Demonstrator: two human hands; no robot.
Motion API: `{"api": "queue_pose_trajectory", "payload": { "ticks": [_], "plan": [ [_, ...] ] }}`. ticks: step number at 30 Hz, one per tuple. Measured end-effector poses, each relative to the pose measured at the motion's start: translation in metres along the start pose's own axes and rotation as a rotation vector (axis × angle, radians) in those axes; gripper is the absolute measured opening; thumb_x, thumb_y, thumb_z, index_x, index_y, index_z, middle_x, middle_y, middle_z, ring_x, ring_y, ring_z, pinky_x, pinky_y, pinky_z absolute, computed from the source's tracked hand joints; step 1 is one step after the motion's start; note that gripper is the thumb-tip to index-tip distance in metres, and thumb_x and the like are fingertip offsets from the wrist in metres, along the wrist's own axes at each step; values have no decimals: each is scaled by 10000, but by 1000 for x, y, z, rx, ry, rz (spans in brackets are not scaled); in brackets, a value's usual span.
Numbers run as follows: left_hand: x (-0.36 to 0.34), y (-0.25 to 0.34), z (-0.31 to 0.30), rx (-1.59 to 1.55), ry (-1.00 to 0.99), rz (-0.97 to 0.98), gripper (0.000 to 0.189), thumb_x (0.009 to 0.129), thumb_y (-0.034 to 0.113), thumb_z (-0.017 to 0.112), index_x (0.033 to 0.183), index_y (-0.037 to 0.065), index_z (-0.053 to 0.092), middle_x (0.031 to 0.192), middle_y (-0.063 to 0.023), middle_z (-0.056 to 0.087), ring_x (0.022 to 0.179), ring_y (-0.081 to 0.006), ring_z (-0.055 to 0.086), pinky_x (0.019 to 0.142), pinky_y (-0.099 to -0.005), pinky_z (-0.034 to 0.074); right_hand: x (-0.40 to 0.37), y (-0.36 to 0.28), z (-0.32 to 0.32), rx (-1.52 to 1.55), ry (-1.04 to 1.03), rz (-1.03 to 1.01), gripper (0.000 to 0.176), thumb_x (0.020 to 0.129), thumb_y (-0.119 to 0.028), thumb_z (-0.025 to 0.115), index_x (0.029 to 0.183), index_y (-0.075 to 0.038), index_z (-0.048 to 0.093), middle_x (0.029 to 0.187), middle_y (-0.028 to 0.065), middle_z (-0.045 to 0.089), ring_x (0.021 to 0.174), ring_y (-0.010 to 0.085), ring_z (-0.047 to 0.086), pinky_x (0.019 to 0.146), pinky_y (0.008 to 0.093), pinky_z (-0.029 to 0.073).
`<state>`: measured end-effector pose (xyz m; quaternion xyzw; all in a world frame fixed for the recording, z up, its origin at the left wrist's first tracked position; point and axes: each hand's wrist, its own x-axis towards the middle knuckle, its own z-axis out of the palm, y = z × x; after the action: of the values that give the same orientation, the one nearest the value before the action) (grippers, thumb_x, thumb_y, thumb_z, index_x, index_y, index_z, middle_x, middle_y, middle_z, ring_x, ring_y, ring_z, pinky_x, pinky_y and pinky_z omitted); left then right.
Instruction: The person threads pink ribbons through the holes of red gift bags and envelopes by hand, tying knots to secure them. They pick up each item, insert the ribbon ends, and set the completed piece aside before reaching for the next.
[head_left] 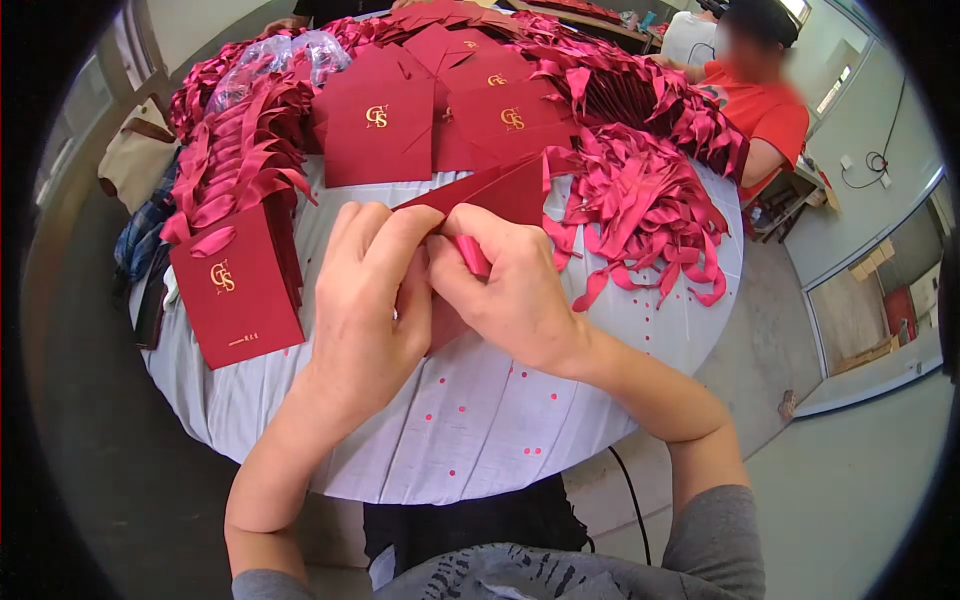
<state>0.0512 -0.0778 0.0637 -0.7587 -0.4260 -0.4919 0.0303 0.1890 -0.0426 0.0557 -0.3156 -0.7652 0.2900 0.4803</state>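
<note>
Both of my hands meet over the near middle of the round table at a dark red paper bag. My left hand is closed, its fingers pinching the bag's upper edge. Curled beside it, my right hand grips a pink ribbon, which shows between thumb and fingers. The fingertips hide the spot where ribbon and bag meet. To the right lies a tangled heap of pink ribbons. On the left stands a row of bags with ribbon handles, the front bag bearing a gold logo.
Flat red bags are piled across the table's back. Crumpled clear plastic lies at the back left. Small red dots are scattered over the white tablecloth. A person in a red shirt sits at the right; more ribboned bags stand nearby.
</note>
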Motion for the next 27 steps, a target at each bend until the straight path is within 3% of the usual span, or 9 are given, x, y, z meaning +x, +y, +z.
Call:
{"api": "queue_pose_trajectory", "payload": {
  "ticks": [5,7,11,15,18,20,23,25,27],
  "plan": [
    [1,-6,-1,13,-17,-22,303,716,-141,541,990,-18,581,822,-138,559,755,-291,518,663,-361,438,4,7,-3,10,-67,-16,128,845,-95,585,826,18,526,656,205,550,599,373,574,506,408,429],
    [3,-8,-1,-26,-22,-32,306,714,-141,545,991,-16,583,829,-136,567,744,-282,521,649,-360,436,5,11,-4,-243,15,-257,152,842,-130,611,861,-1,534,728,177,601,641,350,598,529,415,450],
    [3,-7,-7,-63,-73,-80,302,732,-142,553,1001,-8,581,848,-121,594,741,-245,565,625,-331,460,14,1,-18,-239,92,-305,245,763,-236,715,857,-71,559,812,81,529,805,274,528,678,390,415],
    [-1,0,-5,-225,-28,-132,317,764,-141,573,1051,-14,526,938,-129,584,848,-227,631,675,-289,516,31,4,-40,-412,75,-442,132,787,-120,687,826,-10,624,746,75,516,765,212,510,656,323,418],
    [-5,-3,-5,-235,-42,-98,332,751,-154,584,1048,-28,504,961,-138,573,859,-247,624,690,-300,519,46,-13,-52,-409,-260,-276,227,800,-215,616,726,-11,682,706,149,587,712,291,570,647,405,433],
    [-6,-1,-3,-245,-30,-35,328,743,-161,581,1037,-37,503,933,-142,575,844,-270,615,694,-318,513,62,-33,-61,-371,-609,29,194,821,-151,630,793,41,643,668,104,553,611,178,515,564,310,411],
    [-7,4,-4,-191,-29,39,320,746,-140,611,1026,-24,507,894,-127,592,752,-237,575,657,-307,475,88,-45,-66,-433,-940,160,266,831,-197,631,793,66,638,545,58,528,516,85,462,486,274,390],
    [-7,5,-4,-162,-29,76,313,758,-123,634,1022,-8,508,875,-107,597,717,-181,556,638,-271,456,91,-49,-65,-454,-962,189,263,823,-202,644,799,60,649,571,32,547,540,72,479,495,262,394],
    [-6,5,-4,-135,-5,135,292,732,-100,624,997,-20,533,866,-129,616,708,-284,544,637,-357,455,91,-53,-63,-470,-947,261,247,816,-197,650,788,48,660,590,18,572,549,68,494,502,245,400]
  ]
}}
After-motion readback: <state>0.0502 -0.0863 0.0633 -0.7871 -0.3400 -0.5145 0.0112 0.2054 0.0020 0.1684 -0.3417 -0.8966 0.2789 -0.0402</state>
